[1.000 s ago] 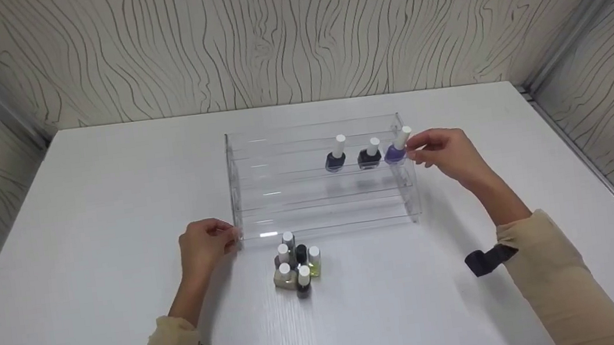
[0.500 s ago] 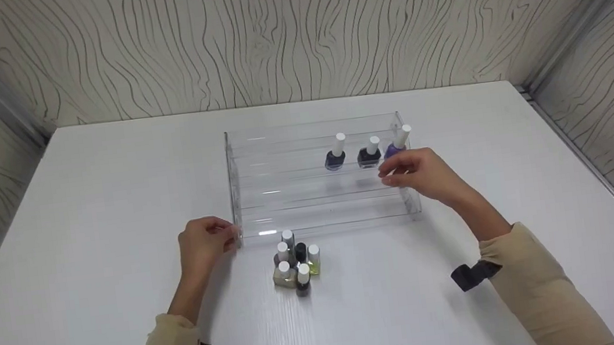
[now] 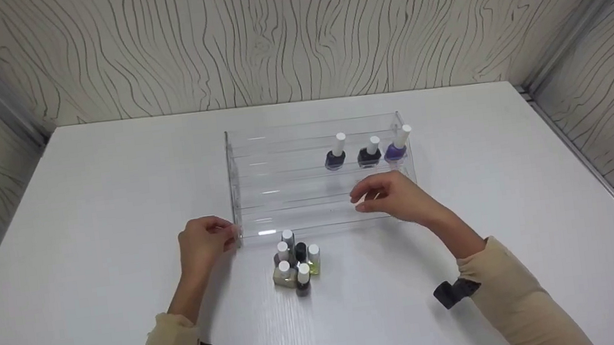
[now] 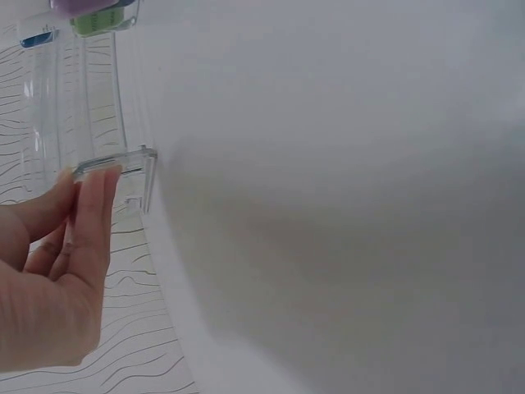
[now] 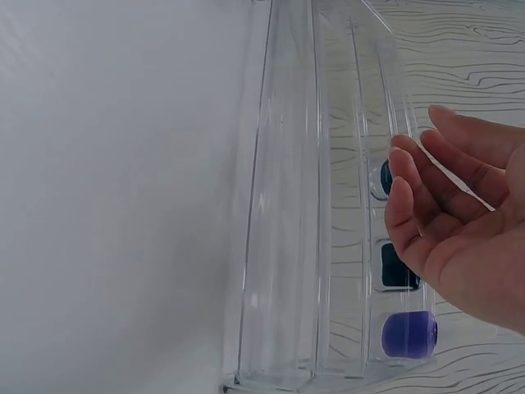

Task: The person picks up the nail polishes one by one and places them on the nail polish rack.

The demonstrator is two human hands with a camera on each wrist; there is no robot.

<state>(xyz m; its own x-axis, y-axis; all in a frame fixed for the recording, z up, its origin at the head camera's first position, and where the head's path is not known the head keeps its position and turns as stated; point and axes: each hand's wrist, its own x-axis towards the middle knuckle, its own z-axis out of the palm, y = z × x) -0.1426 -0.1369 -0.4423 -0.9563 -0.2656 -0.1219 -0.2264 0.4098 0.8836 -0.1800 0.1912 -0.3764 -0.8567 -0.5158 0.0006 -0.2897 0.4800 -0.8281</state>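
A clear acrylic tiered rack [image 3: 291, 189] stands on the white table. My left hand [image 3: 203, 245] pinches its front left corner; in the left wrist view the thumb and fingers hold the edge of the side panel [image 4: 131, 158]. Two dark nail polish bottles [image 3: 335, 159] and a purple nail polish bottle [image 3: 396, 151] stand on an upper tier at the right, all with white caps. Over the lower tiers hovers my right hand [image 3: 398, 197], fingers loosely bent around nothing. In front of the rack, several nail polish bottles [image 3: 286, 278] stand bunched together.
Among the bunched bottles are one with a black cap [image 3: 300, 250] and a yellow-green one [image 3: 314, 266]. A wood-grain patterned panel [image 3: 267, 37] rises behind the white table [image 3: 113, 219], with similar panels at both sides.
My right hand has left the purple bottle and moved left and toward me, over the lower tiers. The left hand has stayed at the rack's corner.
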